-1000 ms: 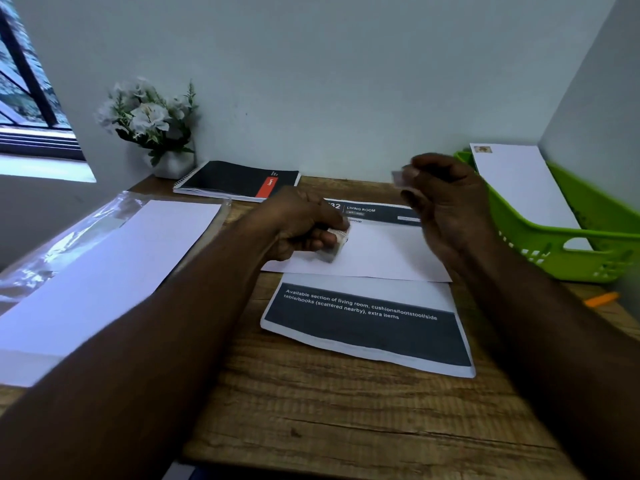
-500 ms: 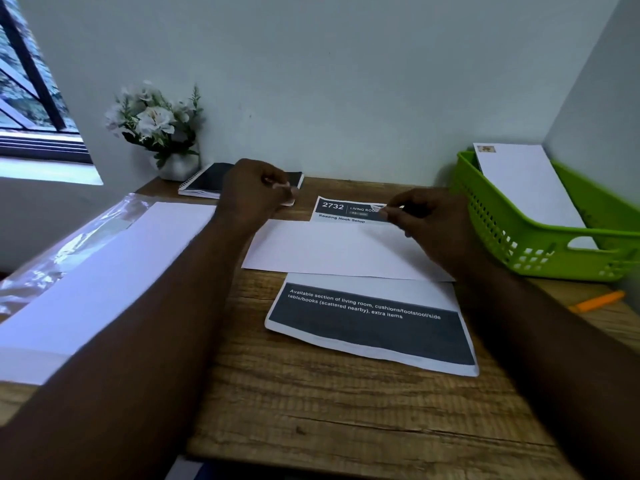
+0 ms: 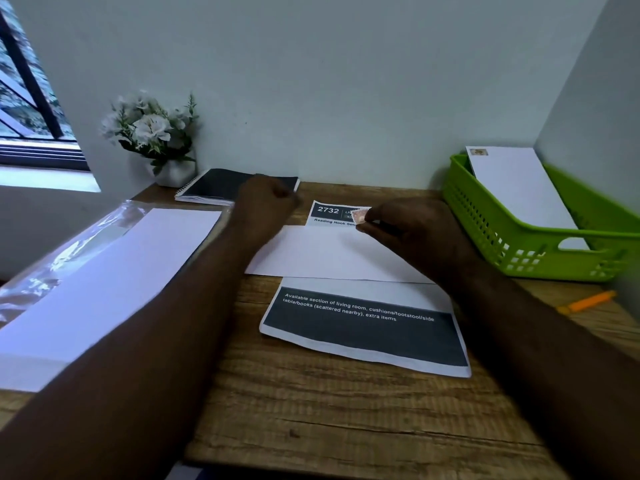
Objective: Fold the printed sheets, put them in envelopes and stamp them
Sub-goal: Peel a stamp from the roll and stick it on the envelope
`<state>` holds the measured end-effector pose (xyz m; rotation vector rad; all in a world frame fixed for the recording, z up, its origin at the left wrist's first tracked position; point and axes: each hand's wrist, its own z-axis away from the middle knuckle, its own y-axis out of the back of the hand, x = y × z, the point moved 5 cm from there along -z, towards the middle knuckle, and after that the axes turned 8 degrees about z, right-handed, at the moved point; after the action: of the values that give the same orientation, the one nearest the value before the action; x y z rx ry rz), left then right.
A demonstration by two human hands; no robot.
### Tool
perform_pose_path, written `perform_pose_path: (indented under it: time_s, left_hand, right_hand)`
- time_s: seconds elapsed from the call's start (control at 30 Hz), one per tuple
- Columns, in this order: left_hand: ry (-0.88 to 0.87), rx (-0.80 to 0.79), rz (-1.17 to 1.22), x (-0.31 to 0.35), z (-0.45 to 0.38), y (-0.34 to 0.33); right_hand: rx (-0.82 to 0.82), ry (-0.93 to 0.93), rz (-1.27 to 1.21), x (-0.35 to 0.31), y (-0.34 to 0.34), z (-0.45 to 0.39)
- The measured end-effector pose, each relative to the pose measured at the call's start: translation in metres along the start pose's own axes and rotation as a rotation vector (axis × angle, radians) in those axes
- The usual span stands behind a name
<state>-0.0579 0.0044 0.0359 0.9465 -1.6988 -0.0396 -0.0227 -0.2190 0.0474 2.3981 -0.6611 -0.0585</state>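
Observation:
A white envelope [image 3: 322,254] lies across a printed sheet [image 3: 363,330] with dark bands on the wooden desk [image 3: 329,420]. My right hand [image 3: 415,233] pinches a small reddish stamp [image 3: 360,215] between thumb and fingertips, just above the envelope's far edge and near its middle. My left hand [image 3: 266,206] is curled into a fist at the right corner of the black notebook [image 3: 214,187], left of the sheet's header. What is inside that fist is hidden.
A green basket [image 3: 519,244] at the right holds a stamped envelope [image 3: 512,188]. White envelopes [image 3: 114,271] lie on clear plastic wrap [image 3: 52,268] at the left. A flower pot [image 3: 156,136] stands at the back wall. An orange pen [image 3: 588,301] lies in front of the basket.
My left hand carried a small item from the envelope back to the notebook. My right hand came down with the stamp toward the envelope's far edge.

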Motion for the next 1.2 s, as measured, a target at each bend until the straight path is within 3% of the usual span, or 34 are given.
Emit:
perform_pose_path:
  time_s: [0.07, 0.17, 0.33, 0.43, 0.5, 0.67, 0.77, 1.07, 1.2]
  left_hand:
    - [0.145, -0.247, 0.320, 0.022, 0.017, -0.023]
    - [0.242, -0.433, 0.435, 0.031, 0.030, -0.046]
    - [0.237, -0.367, 0.562, 0.023, 0.027, -0.054]
    - [0.150, -0.311, 0.489, 0.024, 0.024, -0.051]
    - [0.095, -0.253, 0.432, 0.025, 0.023, -0.046]
    - [-0.009, -0.269, 0.340, 0.029, 0.026, -0.049]
    - [-0.031, -0.292, 0.339, 0.032, 0.029, -0.054]
    - [-0.064, -0.264, 0.323, 0.033, 0.033, -0.062]
    - [-0.173, -0.312, -0.015, 0.025, 0.030, -0.070]
  right_hand:
    - [0.002, 0.022, 0.027, -0.003, 0.001, -0.001]
    - [-0.001, 0.063, 0.022, -0.008, 0.004, -0.001]
    - [-0.006, 0.072, 0.043, -0.009, 0.001, 0.000]
    - [-0.096, 0.039, -0.027, -0.004, -0.004, 0.001]
    - [-0.119, -0.099, -0.194, 0.004, -0.005, 0.003]
    - [-0.094, -0.696, -0.806, 0.026, -0.018, 0.010]
    - [-0.186, -0.784, -1.043, 0.020, -0.023, 0.012]
    - [-0.213, -0.783, -0.948, 0.027, -0.020, 0.014]
    - [-0.143, -0.827, -0.858, 0.046, -0.013, 0.016]
